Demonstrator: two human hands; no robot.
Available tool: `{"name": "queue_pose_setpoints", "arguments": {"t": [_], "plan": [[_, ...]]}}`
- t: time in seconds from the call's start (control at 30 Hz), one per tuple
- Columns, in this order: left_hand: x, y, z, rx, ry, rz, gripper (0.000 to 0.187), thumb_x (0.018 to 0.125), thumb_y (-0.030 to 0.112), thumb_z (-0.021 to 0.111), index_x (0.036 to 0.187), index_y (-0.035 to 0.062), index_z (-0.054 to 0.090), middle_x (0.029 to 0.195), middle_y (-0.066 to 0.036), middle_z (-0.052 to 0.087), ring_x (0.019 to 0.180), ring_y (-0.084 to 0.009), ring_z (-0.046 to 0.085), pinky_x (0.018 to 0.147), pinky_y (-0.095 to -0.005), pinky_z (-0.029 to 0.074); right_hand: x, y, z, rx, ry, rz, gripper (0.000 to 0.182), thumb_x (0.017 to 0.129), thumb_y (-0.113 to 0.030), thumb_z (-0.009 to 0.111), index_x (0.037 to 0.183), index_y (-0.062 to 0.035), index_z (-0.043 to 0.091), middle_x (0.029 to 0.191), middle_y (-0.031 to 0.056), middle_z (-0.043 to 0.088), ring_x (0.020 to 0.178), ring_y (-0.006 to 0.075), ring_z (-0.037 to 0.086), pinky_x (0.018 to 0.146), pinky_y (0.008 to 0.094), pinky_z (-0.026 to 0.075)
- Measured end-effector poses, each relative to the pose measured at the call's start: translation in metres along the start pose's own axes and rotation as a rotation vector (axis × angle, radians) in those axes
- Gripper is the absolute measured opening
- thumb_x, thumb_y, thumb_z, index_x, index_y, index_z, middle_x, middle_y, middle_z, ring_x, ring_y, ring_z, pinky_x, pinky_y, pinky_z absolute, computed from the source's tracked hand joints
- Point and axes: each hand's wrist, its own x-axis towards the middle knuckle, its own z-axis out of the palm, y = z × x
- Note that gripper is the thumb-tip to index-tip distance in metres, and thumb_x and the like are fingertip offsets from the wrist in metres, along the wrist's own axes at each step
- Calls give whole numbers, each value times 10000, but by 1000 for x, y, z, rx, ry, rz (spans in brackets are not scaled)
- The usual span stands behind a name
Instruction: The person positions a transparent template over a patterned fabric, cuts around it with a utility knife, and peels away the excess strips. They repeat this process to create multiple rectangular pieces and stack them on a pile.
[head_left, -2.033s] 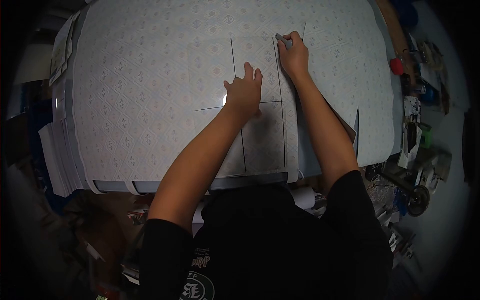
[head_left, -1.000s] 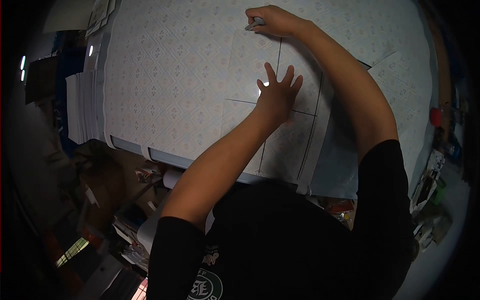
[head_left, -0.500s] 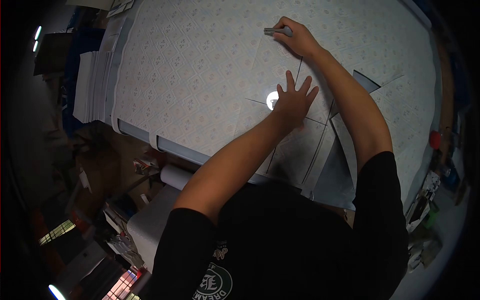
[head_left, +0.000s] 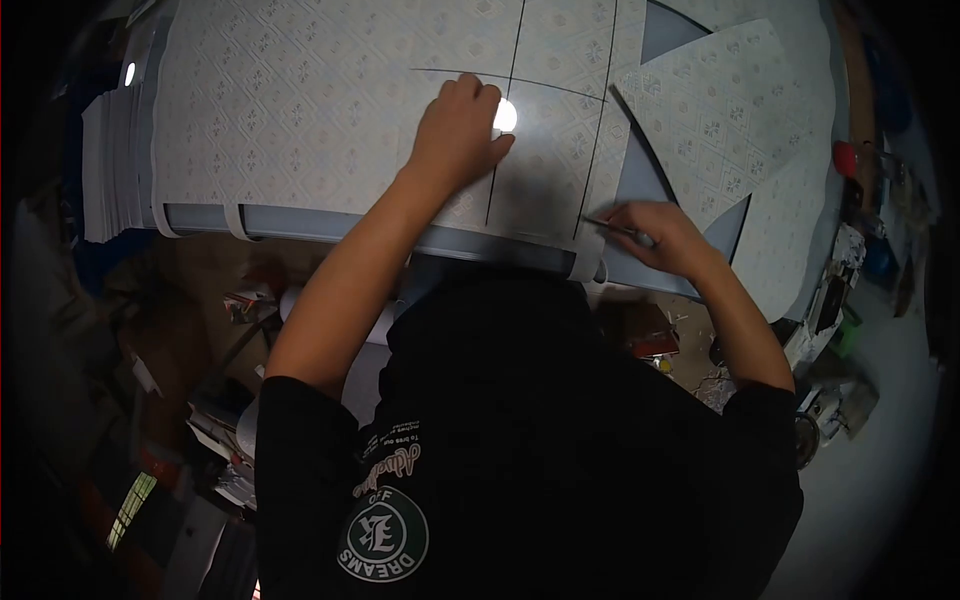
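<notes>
A large patterned pale sheet (head_left: 300, 110) covers the table, marked with dark straight lines (head_left: 497, 170). My left hand (head_left: 457, 125) presses flat on the sheet beside a bright light spot (head_left: 506, 116). My right hand (head_left: 662, 235) is at the near edge of the table, shut on a thin grey cutting tool (head_left: 612, 227) whose tip meets the lower end of the right-hand line. A cut piece of the sheet (head_left: 720, 120) lies loose at the right, with blue-grey table surface (head_left: 640, 180) showing beside it.
A stack of sheets (head_left: 110, 150) sits at the table's left edge. A red object (head_left: 847, 157) and cluttered small items (head_left: 850, 300) line the right side. Rolls and scraps (head_left: 240, 330) lie on the floor below the table's near edge.
My right hand has come from the far end of the line down to the near table edge with the tool. My left hand stayed pressed on the sheet. The view shifted downward.
</notes>
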Motion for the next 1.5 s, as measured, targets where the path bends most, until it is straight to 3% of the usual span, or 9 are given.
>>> {"name": "queue_pose_setpoints", "arguments": {"t": [0.1, 0.2, 0.5, 0.67, 0.73, 0.93, 1.1, 1.37, 1.5], "plan": [[-24, -9, -13, 51, -33, -111, 607, 725, 273, 859, 1228, 45, 608, 1241, -182, 566, 1126, -371, 562, 920, -449, 535, -16, 2, 29, 14, -19, -40, 147, 857, -3, 736, 966, -41, 646, 1089, 111, 745, 874, 291, 736, 713, 365, 589], [-46, -18, -21, 180, -119, -151, 894, 682, 320, 900, 1445, 84, 501, 1447, -209, 470, 1256, -407, 493, 1000, -474, 516, -26, 1, 45, -9, 17, -94, 149, 857, -10, 739, 967, -39, 644, 1094, 115, 744, 862, 295, 734, 696, 364, 586], [-47, -34, -44, 301, -397, -175, 1148, 561, 247, 971, 1559, 251, 403, 1596, -103, 366, 1366, -416, 452, 1102, -481, 491, -23, -10, 46, -146, -60, 52, 135, 877, -26, 717, 985, -46, 639, 1090, 114, 739, 878, 322, 722, 728, 375, 577], [-47, -36, -38, 321, -395, -159, 1147, 559, 210, 966, 1557, 246, 403, 1577, -104, 386, 1359, -412, 464, 1078, -482, 511, -19, -12, 40, -233, -106, 48, 175, 857, -1, 709, 1009, -37, 630, 1055, 134, 735, 911, 349, 717, 757, 396, 574], [-46, -37, -37, 334, -376, -144, 1144, 564, 205, 963, 1558, 243, 400, 1572, -104, 392, 1360, -409, 465, 1072, -483, 514, -18, -16, 39, -281, -91, 26, 134, 874, -61, 687, 975, -78, 601, 913, 124, 698, 854, 354, 688, 706, 404, 533], [-45, -37, -36, 361, -398, -117, 1139, 575, 215, 961, 1561, 228, 390, 1587, -128, 375, 1389, -407, 438, 1104, -516, 467, -18, -25, 43, -304, -47, 44, 164, 849, -42, 687, 985, -76, 603, 926, 122, 704, 869, 362, 687, 719, 418, 531], [-44, -36, -35, 385, -416, -146, 1162, 586, 227, 964, 1575, 223, 354, 1651, -177, 282, 1462, -423, 361, 1184, -579, 340, -19, -27, 46, -314, -28, 51, 173, 845, -45, 692, 991, -73, 602, 938, 130, 709, 896, 371, 689, 730, 431, 531], [-44, -39, -33, 394, -419, -91, 1161, 604, 244, 962, 1581, 188, 337, 1640, -210, 291, 1438, -446, 393, 1173, -573, 355, -17, -24, 52, -363, 5, 39, 158, 855, -55, 696, 955, -61, 574, 906, 145, 689, 870, 379, 676, 716, 444, 520], [-43, -42, -31, 423, -398, -37, 1148, 617, 269, 958, 1579, 170, 339, 1621, -241, 310, 1420, -456, 415, 1171, -542, 365, -15, -17, 57, -372, -36, 71, 217, 819, 20, 720, 993, -24, 598, 998, 147, 715, 939, 373, 691, 762, 414, 555]]}}
